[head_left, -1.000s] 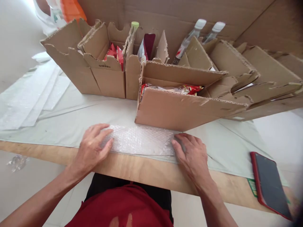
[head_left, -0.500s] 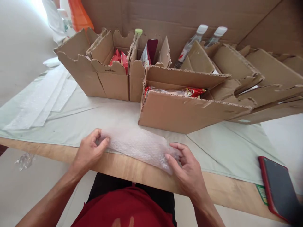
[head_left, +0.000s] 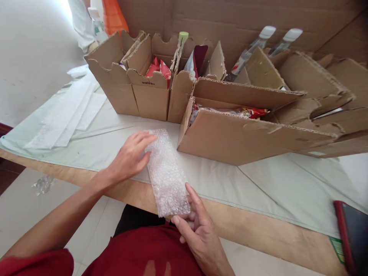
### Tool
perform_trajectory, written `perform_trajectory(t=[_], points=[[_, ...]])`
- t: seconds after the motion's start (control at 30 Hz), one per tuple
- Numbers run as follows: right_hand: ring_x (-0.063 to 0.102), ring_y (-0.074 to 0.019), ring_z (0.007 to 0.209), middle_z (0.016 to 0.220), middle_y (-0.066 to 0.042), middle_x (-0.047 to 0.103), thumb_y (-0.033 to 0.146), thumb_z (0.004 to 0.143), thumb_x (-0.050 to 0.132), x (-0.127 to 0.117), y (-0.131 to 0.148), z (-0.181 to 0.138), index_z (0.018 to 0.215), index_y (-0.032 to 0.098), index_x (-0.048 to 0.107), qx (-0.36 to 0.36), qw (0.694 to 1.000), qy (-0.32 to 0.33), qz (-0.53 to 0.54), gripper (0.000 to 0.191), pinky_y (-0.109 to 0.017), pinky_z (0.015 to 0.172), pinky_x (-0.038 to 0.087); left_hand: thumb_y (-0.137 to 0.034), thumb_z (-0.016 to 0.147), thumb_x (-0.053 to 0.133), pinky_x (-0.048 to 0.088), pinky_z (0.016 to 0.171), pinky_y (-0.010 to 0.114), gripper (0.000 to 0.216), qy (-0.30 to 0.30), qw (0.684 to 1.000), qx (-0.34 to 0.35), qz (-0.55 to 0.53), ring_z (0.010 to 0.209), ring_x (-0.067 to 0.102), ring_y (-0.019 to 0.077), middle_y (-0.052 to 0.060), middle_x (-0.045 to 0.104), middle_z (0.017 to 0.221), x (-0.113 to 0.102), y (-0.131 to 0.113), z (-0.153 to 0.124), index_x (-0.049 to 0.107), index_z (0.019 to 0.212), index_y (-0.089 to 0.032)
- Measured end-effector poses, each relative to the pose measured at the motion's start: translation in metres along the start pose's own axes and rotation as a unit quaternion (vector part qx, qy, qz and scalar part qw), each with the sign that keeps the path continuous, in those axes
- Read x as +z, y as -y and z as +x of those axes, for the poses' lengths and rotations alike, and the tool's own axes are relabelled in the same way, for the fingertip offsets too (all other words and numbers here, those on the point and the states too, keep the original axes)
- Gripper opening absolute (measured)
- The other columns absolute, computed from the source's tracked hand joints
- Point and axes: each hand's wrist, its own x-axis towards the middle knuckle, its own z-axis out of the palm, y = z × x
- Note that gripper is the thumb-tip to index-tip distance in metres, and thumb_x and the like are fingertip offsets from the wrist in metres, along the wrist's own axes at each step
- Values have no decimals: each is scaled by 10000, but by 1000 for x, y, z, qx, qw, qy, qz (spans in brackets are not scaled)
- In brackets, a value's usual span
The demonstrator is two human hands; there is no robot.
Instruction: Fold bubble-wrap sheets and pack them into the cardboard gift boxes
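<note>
Counted two bottles (head_left: 249, 53) far right, one phone (head_left: 352, 235) near right, one bubble sheet (head_left: 168, 172) at the worktop's (head_left: 258, 226) near edge. Turned it from crosswise to near-far since half a second ago. Held left grip (head_left: 132, 155) apart at its far end; could not tell right grip (head_left: 198, 234) clamped or loose at its near corner. Looked clear, glinting, bubbled.

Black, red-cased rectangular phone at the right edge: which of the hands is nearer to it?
Right. The right hand is left of the phone, at the near end of the clear plastic bubble-wrap strip; the left hand is farther left, by the strip's far end.
</note>
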Motion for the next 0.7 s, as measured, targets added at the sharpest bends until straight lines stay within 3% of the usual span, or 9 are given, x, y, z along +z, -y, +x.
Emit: perform_trajectory(t=[0.1, 0.23, 0.3, 0.4, 0.47, 0.53, 0.63, 0.7], points=[[616, -145, 783, 1203, -90, 596, 357, 901, 669, -4, 10, 5, 1376, 285, 634, 10, 1000, 17, 1, 481, -219, 512, 505, 25, 857, 463, 415, 1171, 506, 533, 75, 994, 37, -65, 1455, 413, 295, 124, 580, 1441, -5, -29, -57, 583, 1337, -171], [558, -127, 675, 863, -29, 645, 386, 913, 682, -2, 19, 4, 1355, 249, 616, 70, 993, 42, 83, 468, -239, 569, 491, -16, 844, 546, 353, 1206, 586, 594, 110, 991, 30, -76, 1519, 307, 357, 165, 489, 1543, 6, -65, -101, 518, 1423, -145], [536, -113, 624, 763, -2, 641, 426, 930, 673, 0, 19, -1, 1357, 243, 597, 75, 986, 72, 129, 471, -254, 609, 491, -11, 870, 544, 377, 1182, 576, 548, 58, 995, 20, -75, 1472, 390, 347, 177, 565, 1468, 18, -73, -103, 530, 1403, -136], [581, -126, 651, 906, -30, 685, 448, 938, 671, -3, 17, -7, 1431, 298, 524, 13, 988, 69, 140, 536, -265, 593, 492, -9, 926, 509, 503, 1027, 444, 358, -39, 990, -28, -132, 1180, 640, 251, 101, 737, 1144, 26, -73, -95, 630, 1219, -176], [629, -143, 734, 1086, -60, 676, 393, 963, 647, -10, 17, -6, 1481, 347, 460, -58, 995, 7, 80, 553, -295, 646, 533, -72, 962, 519, 544, 847, 347, 213, -41, 977, -94, -189, 931, 696, 193, 43, 750, 946, 24, -69, -89, 671, 1043, -198], [661, -172, 879, 1217, -77, 649, 326, 962, 643, -17, 18, 2, 1489, 360, 444, -132, 989, -54, -31, 565, -344, 782, 559, -146, 978, 536, 535, 718, 291, 155, -18, 956, -178, -231, 809, 693, 168, 21, 734, 860, 18, -66, -85, 676, 942, -202], [637, -224, 1085, 1361, -95, 619, 296, 891, 703, -21, 24, 25, 1524, 330, 405, -182, 966, -56, -176, 700, -393, 914, 536, -205, 972, 554, 549, 760, 273, 196, -2, 922, -262, -284, 887, 712, 170, 23, 743, 940, 15, -64, -82, 665, 1134, -203], [646, -223, 1016, 1314, -96, 654, 317, 866, 704, -17, 29, 44, 1547, 291, 380, -177, 961, -26, -211, 755, -383, 869, 542, -228, 968, 562, 555, 814, 281, 354, -4, 906, -285, -313, 923, 709, 167, 16, 736, 960, 16, -63, -80, 582, 1321, -205]])
